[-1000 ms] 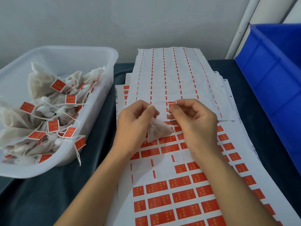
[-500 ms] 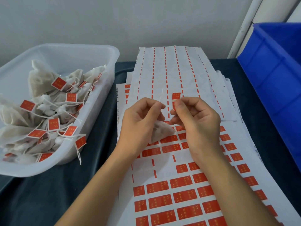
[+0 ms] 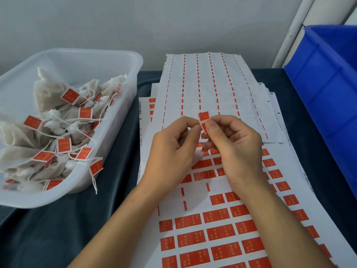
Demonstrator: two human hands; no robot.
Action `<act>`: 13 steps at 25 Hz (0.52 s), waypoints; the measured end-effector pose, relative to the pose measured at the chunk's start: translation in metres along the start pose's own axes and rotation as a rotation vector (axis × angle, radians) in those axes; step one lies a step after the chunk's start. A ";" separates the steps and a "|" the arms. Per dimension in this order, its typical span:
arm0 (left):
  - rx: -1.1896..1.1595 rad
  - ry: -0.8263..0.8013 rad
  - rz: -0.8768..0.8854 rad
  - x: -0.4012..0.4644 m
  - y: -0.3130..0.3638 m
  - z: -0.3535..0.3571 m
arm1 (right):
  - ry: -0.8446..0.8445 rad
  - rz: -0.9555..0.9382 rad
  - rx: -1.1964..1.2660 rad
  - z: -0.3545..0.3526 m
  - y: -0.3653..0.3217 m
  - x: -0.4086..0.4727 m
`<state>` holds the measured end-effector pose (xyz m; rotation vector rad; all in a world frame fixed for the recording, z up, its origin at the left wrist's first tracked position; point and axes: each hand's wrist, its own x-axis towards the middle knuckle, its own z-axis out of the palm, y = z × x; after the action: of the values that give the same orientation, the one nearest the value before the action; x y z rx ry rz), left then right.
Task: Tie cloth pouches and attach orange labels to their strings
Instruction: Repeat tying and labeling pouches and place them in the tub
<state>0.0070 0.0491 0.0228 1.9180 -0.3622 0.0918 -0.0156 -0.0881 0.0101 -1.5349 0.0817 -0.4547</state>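
Left hand: mid-frame, fingers curled, thumb and forefinger pinching the string by the label; pouch mostly hidden beneath.
Right hand: touching the left, fingertips pinching orange label, half folded.
Label handling: likely light, thin, sticky; hold by edges.
String: thin, limp; pinch close to label.
Finished pouches: clear tub, left of frame.
Label sheets: under hands.

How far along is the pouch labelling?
Done: a heap of tied, tagged pouches fills the clear tub, and the upper label sheet is stripped. In hand: right hand and left hand pinch an orange label, apparently onto a string; a pouch peeks out under the left hand. Left: the lower sheet keeps many labels. Untagged pouch stock isn't visible.
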 end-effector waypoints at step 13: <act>-0.108 -0.029 0.023 0.003 -0.005 -0.004 | -0.036 -0.022 -0.042 0.000 -0.002 0.000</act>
<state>0.0116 0.0538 0.0201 1.8102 -0.4009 0.0578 -0.0161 -0.0877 0.0120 -1.5861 0.0466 -0.4446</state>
